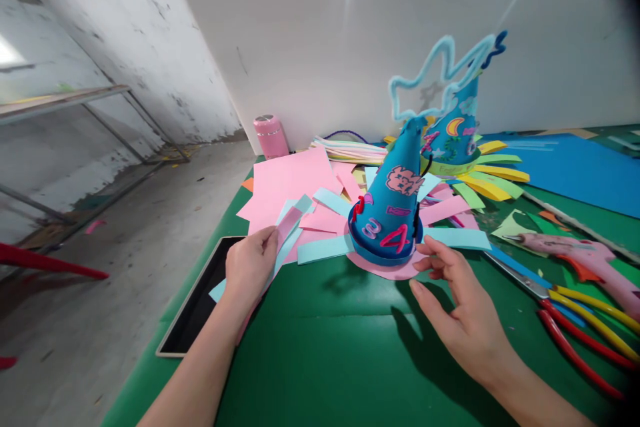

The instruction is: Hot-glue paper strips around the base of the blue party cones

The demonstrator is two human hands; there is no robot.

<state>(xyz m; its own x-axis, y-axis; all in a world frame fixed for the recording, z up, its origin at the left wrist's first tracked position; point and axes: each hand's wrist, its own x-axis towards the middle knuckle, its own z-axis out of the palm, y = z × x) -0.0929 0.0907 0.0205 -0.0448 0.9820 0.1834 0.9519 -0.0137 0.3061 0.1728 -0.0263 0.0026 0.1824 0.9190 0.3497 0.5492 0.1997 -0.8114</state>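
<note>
A blue cone party hat (pixel 400 187) stands upright on the green table, with pink and purple stickers and a light blue pipe-cleaner star (pixel 440 73) above its tip. Pale blue and pink paper strips spread out around its base over a round pink paper piece (pixel 385 269). My left hand (pixel 253 263) is closed on several pink and light blue paper strips (pixel 289 220), left of the hat. Close to the right side of the hat's base, my right hand (pixel 453 300) has its fingers apart and holds nothing; whether a fingertip touches the pink paper, I cannot tell.
Behind stands a second blue cone hat (pixel 457 127) with yellow and green strips. Pink paper sheets (pixel 290 180) and a pink bottle (pixel 271 136) lie back left. At right are scissors (pixel 520 280), red-handled pliers (pixel 575 340) and a pink glue gun (pixel 575 247). A black tray (pixel 187 313) sits left.
</note>
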